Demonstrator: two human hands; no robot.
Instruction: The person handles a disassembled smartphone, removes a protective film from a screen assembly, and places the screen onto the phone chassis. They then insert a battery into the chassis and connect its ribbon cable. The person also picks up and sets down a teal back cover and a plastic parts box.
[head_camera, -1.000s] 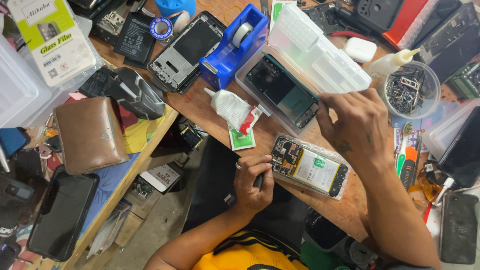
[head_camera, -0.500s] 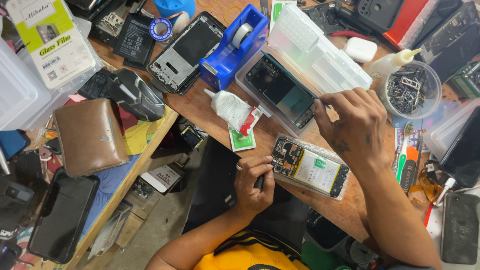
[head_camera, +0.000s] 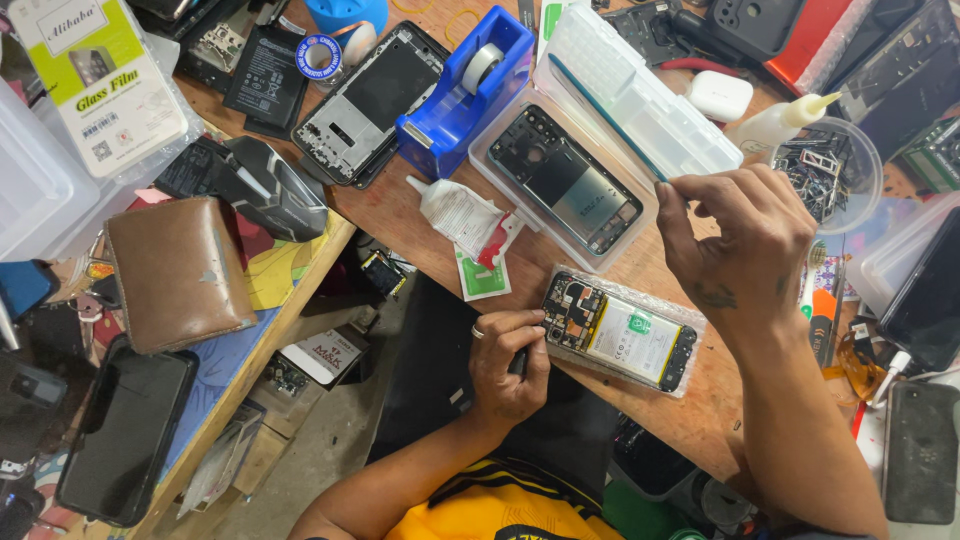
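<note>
**A:** From the head camera, what are the hands doing?

**B:** The left hand (head_camera: 508, 365) is curled closed around a small dark tool, at the near edge of the wooden table (head_camera: 420, 235). Its fingertips touch the left end of an opened phone (head_camera: 622, 332) with its back off, battery and board showing, lying on a clear plastic sleeve close to that near edge.

**A:** And the right hand?

**B:** The right hand (head_camera: 745, 235) hovers above the table, just beyond the opened phone, fingers pinched together on something thin; I cannot tell what it is.

**A:** What lies around them?

**B:** Behind the opened phone sits a clear tray (head_camera: 505, 185) holding a phone frame (head_camera: 566, 180). Left of it lie a white glue tube (head_camera: 455, 210) and a blue tape dispenser (head_camera: 468, 85). Toward the right edge stand a round clear cup of small parts (head_camera: 835, 175) and a glue bottle (head_camera: 780, 122). At the left edge a brown wallet (head_camera: 180, 272) rests beside a black phone (head_camera: 125, 430).
</note>
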